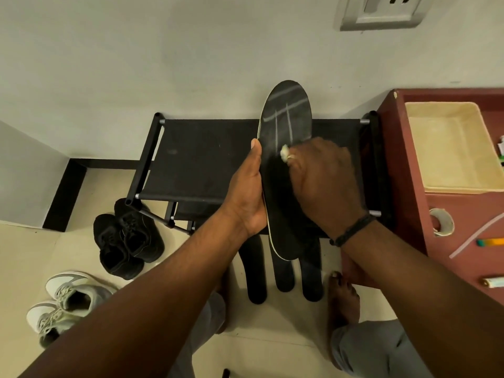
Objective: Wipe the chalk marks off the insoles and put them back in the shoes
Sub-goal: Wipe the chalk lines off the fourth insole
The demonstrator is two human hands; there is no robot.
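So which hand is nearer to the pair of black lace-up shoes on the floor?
Left. The left hand grips the black insole's left edge, on the side of the black lace-up shoes; the right hand rubs the insole from the far side.

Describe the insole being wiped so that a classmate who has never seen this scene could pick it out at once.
Find the black fabric shoe rack against the wall. Above its right half, the left hand holds a black insole while the right hand rubs it. Unlike the three insoles on the floor, it is lifted and shows white chalk lines near its toe.
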